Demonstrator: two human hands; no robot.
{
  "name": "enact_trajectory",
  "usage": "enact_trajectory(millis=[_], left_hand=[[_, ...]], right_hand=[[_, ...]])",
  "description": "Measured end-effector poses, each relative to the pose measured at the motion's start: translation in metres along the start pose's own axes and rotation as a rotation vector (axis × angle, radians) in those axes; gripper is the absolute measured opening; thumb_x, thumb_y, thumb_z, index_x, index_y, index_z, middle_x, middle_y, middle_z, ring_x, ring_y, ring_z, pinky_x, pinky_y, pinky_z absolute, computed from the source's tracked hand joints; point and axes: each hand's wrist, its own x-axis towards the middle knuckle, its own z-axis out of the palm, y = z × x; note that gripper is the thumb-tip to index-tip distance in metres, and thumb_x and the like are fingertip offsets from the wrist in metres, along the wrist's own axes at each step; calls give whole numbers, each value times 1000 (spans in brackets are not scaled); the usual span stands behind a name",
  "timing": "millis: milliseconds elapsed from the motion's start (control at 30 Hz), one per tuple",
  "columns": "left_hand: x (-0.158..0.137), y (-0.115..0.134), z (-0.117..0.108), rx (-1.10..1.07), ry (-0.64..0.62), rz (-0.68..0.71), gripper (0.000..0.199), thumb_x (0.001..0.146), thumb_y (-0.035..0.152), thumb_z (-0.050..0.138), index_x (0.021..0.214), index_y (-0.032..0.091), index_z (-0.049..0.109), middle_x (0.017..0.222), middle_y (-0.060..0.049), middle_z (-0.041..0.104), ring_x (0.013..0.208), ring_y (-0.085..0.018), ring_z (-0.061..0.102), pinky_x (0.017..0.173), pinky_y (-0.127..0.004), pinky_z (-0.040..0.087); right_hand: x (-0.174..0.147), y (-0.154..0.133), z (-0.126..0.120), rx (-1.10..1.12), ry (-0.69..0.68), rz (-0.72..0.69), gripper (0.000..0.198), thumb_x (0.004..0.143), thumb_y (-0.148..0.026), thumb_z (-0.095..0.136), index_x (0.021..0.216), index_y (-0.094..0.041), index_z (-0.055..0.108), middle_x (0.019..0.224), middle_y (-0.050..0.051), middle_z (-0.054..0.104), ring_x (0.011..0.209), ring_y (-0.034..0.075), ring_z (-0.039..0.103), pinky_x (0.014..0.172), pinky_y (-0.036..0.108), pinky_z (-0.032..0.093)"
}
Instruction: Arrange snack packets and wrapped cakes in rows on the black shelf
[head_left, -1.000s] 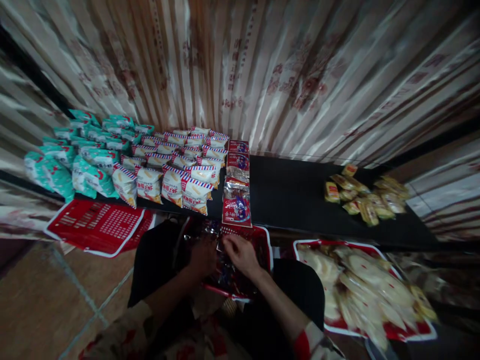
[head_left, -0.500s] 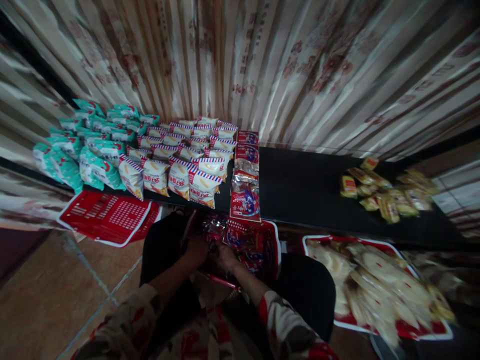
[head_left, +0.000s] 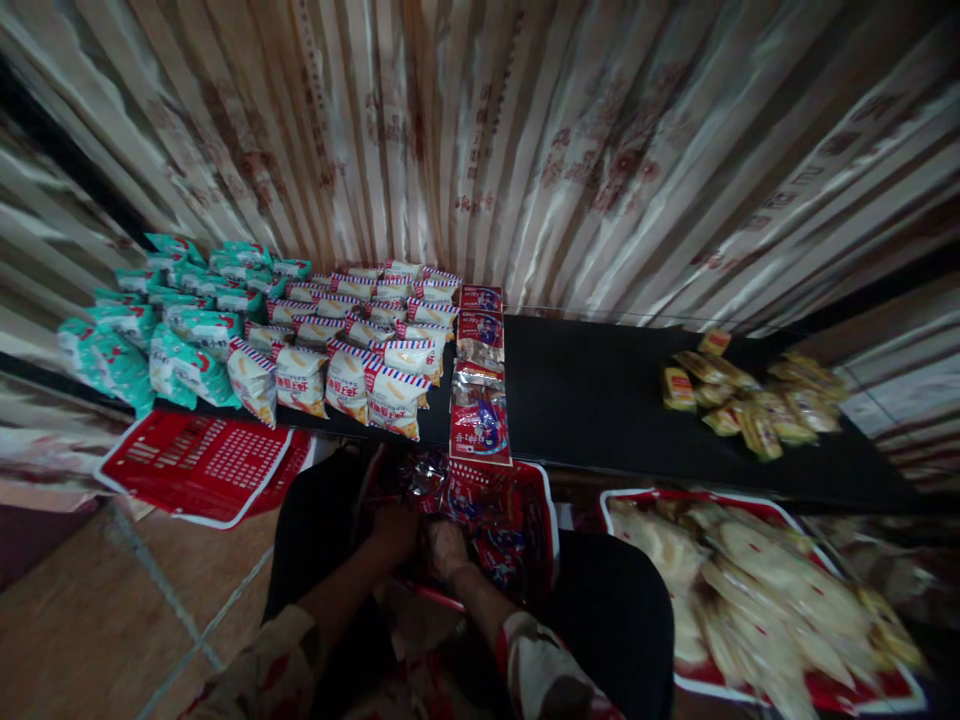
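Observation:
Both my hands are down inside a red basket [head_left: 553, 510] with a white rim, held between my knees. It holds dark red and blue snack packets [head_left: 499, 515]. My left hand [head_left: 395, 532] is at the basket's left side, close to some shiny crinkled packets [head_left: 424, 472]. My right hand [head_left: 448, 550] is just beside it, near the middle. The fingers of both point down into shadow, so their grip and anything in them are hidden. Above the basket, a column of flat red packets [head_left: 480, 420] lies on the black shelf [head_left: 577, 400].
Left on the shelf stand rows of white snack bags [head_left: 300, 380] and teal bags [head_left: 191, 360]. Yellow packets [head_left: 757, 415] lie at its right. A tipped red basket [head_left: 202, 465] is at lower left; another basket [head_left: 697, 680] with pale packaged goods is at right. A curtain [head_left: 420, 130] hangs behind.
The view has tilted up slightly, so the shelf and baskets sit lower in the picture. Both hands stay in the basket and have sunk a little deeper among the packets.

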Motion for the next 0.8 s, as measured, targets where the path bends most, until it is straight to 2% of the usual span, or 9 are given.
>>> enact_trajectory(millis=[200, 300, 367, 467, 567, 633, 700, 800], left_hand=[[-4, -2, -14, -127, 122, -37, 37, 83, 14, 41, 116, 15, 59, 115, -17, 64, 106, -29, 60, 88, -42, 47], [-8, -6, -25, -245, 215, -32, 39, 85, 22, 45, 122, 17, 54, 123, -13, 60, 115, -26, 54, 97, -39, 41], [-11, -10, -32, -322, 244, -9, 39, 84, 28, 49, 121, 19, 54, 124, -9, 60, 114, -23, 54, 97, -34, 41], [-17, -12, -38, -583, 189, 82, 37, 83, 38, 53, 114, 18, 58, 112, -5, 67, 101, -19, 61, 86, -27, 47], [-28, -7, -42, -1064, 77, 203, 45, 78, 45, 59, 110, 13, 58, 104, -7, 69, 91, -19, 63, 72, -25, 49], [-36, 1, -44, -1272, 36, 230, 56, 72, 48, 65, 114, 13, 55, 102, -8, 69, 86, -18, 63, 63, -23, 46], [-43, 11, -46, -1341, 11, 281, 60, 68, 49, 69, 114, 14, 56, 98, -7, 69, 82, -18, 62, 61, -22, 44], [-48, 31, -51, -1332, 27, 387, 50, 67, 50, 68, 99, 11, 64, 88, -5, 69, 76, -17, 61, 65, -25, 44]], right_hand=[[-9, -4, -14, 87, 189, 37, 30, 90, -24, 36, 102, -19, 64, 97, 11, 72, 89, 21, 68, 71, 26, 45], [-26, -1, -26, 256, 350, 21, 33, 93, -27, 27, 97, -20, 59, 85, 8, 70, 78, 20, 67, 67, 25, 43], [-43, 5, -35, 394, 459, -49, 32, 93, -32, 25, 92, -21, 55, 78, 5, 67, 72, 19, 66, 65, 25, 42], [-70, 15, -53, 581, 615, -135, 30, 92, -40, 27, 89, -22, 51, 72, 2, 62, 65, 17, 62, 63, 25, 41], [-92, 23, -73, 722, 751, -96, 30, 90, -47, 34, 84, -22, 49, 63, -2, 54, 55, 14, 54, 57, 24, 40], [-101, 24, -87, 850, 805, -40, 32, 88, -51, 37, 82, -22, 48, 57, -4, 49, 48, 12, 49, 50, 23, 39], [-105, 25, -100, 992, 816, -2, 34, 86, -55, 40, 83, -22, 46, 53, -7, 44, 41, 11, 43, 42, 22, 35], [-106, 28, -119, 1148, 824, -22, 36, 83, -58, 47, 83, -22, 46, 51, -9, 43, 37, 9, 41, 37, 20, 33]])
